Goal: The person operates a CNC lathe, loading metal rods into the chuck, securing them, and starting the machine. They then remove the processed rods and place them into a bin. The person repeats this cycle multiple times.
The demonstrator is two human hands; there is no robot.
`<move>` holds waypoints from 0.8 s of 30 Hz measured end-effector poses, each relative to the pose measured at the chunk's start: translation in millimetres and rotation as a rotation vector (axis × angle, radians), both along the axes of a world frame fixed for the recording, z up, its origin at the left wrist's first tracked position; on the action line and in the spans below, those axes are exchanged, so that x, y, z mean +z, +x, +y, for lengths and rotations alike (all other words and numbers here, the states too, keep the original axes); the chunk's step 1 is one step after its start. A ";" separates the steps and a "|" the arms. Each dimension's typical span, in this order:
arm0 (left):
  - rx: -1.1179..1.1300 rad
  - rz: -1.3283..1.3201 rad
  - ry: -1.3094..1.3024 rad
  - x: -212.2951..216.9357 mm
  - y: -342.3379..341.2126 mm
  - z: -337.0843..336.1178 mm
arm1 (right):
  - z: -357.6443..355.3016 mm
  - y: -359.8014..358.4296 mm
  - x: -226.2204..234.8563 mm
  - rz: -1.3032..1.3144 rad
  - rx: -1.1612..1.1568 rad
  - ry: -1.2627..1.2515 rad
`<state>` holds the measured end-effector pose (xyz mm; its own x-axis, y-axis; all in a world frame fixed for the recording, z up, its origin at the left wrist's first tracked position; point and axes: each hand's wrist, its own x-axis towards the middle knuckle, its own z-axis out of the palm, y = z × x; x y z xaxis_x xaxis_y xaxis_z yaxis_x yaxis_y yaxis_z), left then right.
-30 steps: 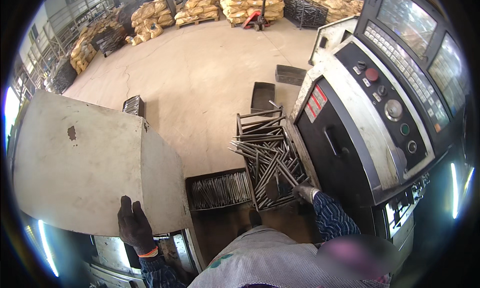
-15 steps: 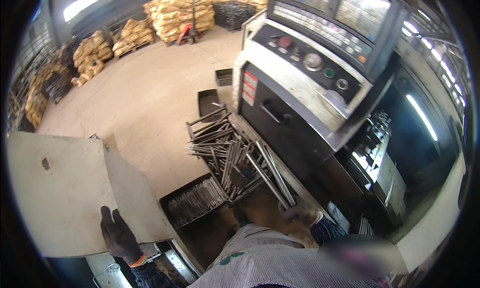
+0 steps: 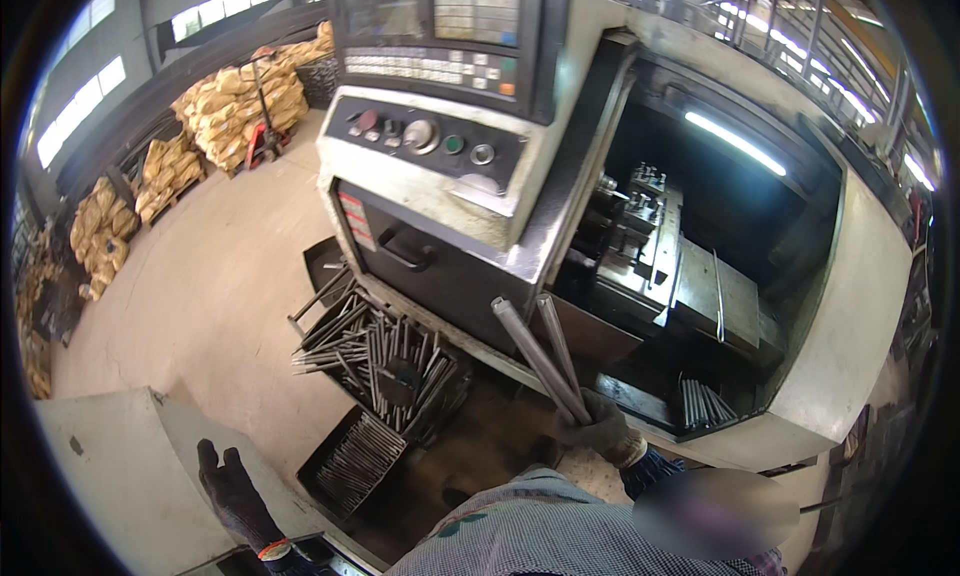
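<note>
My right hand (image 3: 598,426), in a dark knit glove, is closed around the lower ends of a couple of smooth metal rods (image 3: 540,356). The rods slant up and to the left, their upper ends spread slightly apart. They overlap the front of a lathe (image 3: 425,241) with a control panel. At lower left, my gloved left hand (image 3: 238,496) has its fingers stretched out and holds nothing. It lies over the side of a pale metal cabinet (image 3: 110,476); whether it touches the cabinet, I cannot tell.
A bin of loosely piled rods (image 3: 385,361) stands left of the lathe. Nearer is a tray of aligned rods (image 3: 355,464). More rods (image 3: 705,401) lie inside the lathe's lit opening, below its tooling (image 3: 645,216). Yellow sacks (image 3: 240,101) and a red pallet jack (image 3: 265,146) are far left.
My view has swung right, bringing more of the lathe's interior into sight. The right hand still grips the rods, now nearer the opening. My left hand sits lower against the cabinet.
</note>
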<state>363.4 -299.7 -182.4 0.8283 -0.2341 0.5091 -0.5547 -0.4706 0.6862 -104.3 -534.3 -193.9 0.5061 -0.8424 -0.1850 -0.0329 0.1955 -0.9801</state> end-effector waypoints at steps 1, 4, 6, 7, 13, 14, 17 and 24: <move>-0.026 0.087 -0.020 6.1 -11.5 -16.6 | -4.9 -10.4 -3.9 -0.014 -0.010 -0.003; -0.272 0.196 -0.111 9.9 -50.2 -71.5 | -15.1 -47.4 -19.9 -0.003 -0.056 -0.049; -0.434 0.347 -0.140 23.4 -100.8 -114.5 | -21.1 -74.2 -23.9 0.079 -0.106 -0.114; -0.532 0.497 -0.122 37.6 -130.3 -137.5 | -26.1 -89.0 -23.0 0.118 -0.121 -0.120; -1.194 1.022 -0.155 37.4 -269.1 -238.4 | -48.8 -156.6 -8.2 0.127 -0.190 -0.081; -1.268 1.238 -0.165 34.8 -287.0 -254.8 | -54.7 -164.1 -10.8 0.063 -0.223 -0.100; -1.689 0.820 0.176 64.4 -356.6 -303.5 | -62.3 -194.2 -30.6 0.131 -0.327 -0.326; -1.691 1.055 0.387 94.6 -475.1 -381.9 | -66.0 -233.9 -71.6 0.122 -0.462 -0.588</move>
